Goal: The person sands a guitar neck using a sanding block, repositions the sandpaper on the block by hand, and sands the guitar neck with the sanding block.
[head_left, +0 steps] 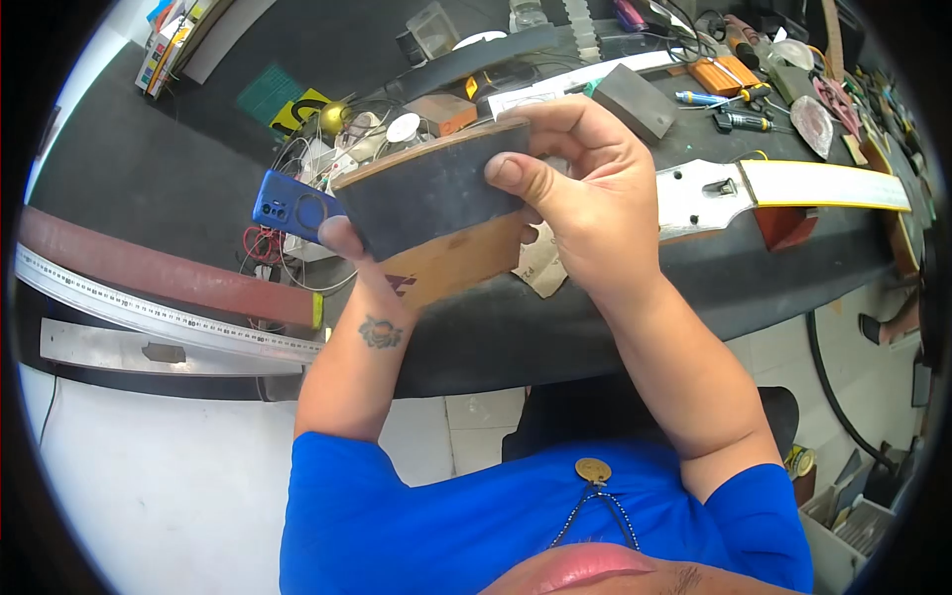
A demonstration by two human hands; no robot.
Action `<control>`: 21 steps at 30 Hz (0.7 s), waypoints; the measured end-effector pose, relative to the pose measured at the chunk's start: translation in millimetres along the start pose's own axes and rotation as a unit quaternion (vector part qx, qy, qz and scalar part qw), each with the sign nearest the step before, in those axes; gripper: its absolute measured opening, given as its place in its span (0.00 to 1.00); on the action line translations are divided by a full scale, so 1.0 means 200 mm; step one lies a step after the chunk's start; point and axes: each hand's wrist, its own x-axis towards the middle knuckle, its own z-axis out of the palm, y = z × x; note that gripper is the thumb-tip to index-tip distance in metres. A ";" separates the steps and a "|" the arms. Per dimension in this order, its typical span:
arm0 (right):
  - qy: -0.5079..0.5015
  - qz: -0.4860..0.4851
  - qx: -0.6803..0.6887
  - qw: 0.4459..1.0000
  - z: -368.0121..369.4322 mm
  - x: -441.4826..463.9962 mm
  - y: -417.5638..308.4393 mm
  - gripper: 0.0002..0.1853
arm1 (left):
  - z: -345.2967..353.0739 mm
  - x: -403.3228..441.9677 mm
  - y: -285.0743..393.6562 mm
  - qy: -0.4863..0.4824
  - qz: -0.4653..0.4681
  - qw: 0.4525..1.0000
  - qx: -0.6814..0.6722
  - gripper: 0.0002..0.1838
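Observation:
My right hand (600,193) is closed on a dark flat block with a thin wooden edge, which looks like a sanding block (436,183). The thumb presses its dark face and the fingers curl over the top. Below the block hangs a brown sheet with printed marks, which looks like the back of sandpaper (466,260). My left hand (344,238) is at the block's lower left, thumb against the sheet; its fingers are hidden behind. A torn piece of brown paper (543,270) lies under my right hand. To the right rests a white guitar neck (828,185) with a headstock.
A blue phone (290,204) lies behind my left hand. A long steel ruler (169,302) and a reddish-brown bar (169,266) lie at the left. A grey block (635,102), screwdrivers (744,121) and tangled cables crowd the back. A red support (786,228) props the neck.

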 end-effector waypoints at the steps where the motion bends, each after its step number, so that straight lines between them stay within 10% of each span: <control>1: -0.005 0.006 0.007 1.000 0.00 0.00 0.00 0.19 | 0.00 0.01 0.00 -0.025 0.000 0.999 -0.023 0.69; 7: 0.022 -0.008 0.034 0.999 0.01 0.01 0.00 0.21 | 0.21 -0.01 0.02 0.166 -0.011 0.953 0.255 0.70; 14: -0.038 -0.298 -0.277 0.913 -0.25 -0.04 -0.24 0.19 | 0.13 -0.03 0.04 0.037 0.040 0.891 0.451 0.48; 17: -0.061 -0.305 -0.435 0.845 -0.52 -0.06 -0.49 0.12 | 0.14 0.01 0.02 -0.111 0.071 0.663 0.737 0.45; 21: 0.016 -0.233 -0.629 0.741 -0.79 -0.02 -0.71 0.14 | 0.13 0.03 -0.08 -0.064 0.003 0.710 0.701 0.43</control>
